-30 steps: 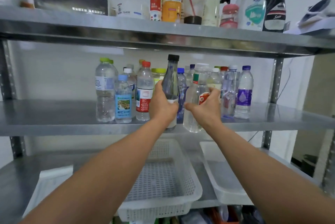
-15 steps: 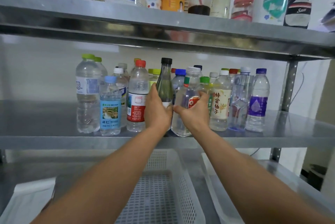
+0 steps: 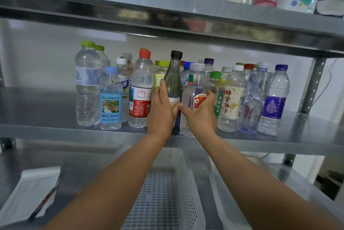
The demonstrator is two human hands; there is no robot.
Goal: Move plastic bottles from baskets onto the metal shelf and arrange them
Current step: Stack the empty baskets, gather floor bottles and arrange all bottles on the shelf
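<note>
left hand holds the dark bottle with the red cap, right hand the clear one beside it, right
No: the head view shows the dark bottle in the left hand has a black cap, not red. The right hand does hold the clear bottle beside it.

bottles (image 3: 141, 90): clear plastic, coloured caps | upright, clustered | metal shelf (image 3: 46, 110), middle tier

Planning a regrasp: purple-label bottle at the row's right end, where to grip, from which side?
Take the purple-label bottle round its labelled middle, from the front-right: it stands upright at the row's end, free shelf on the right, a blue-tinted bottle crowding its left.
</note>
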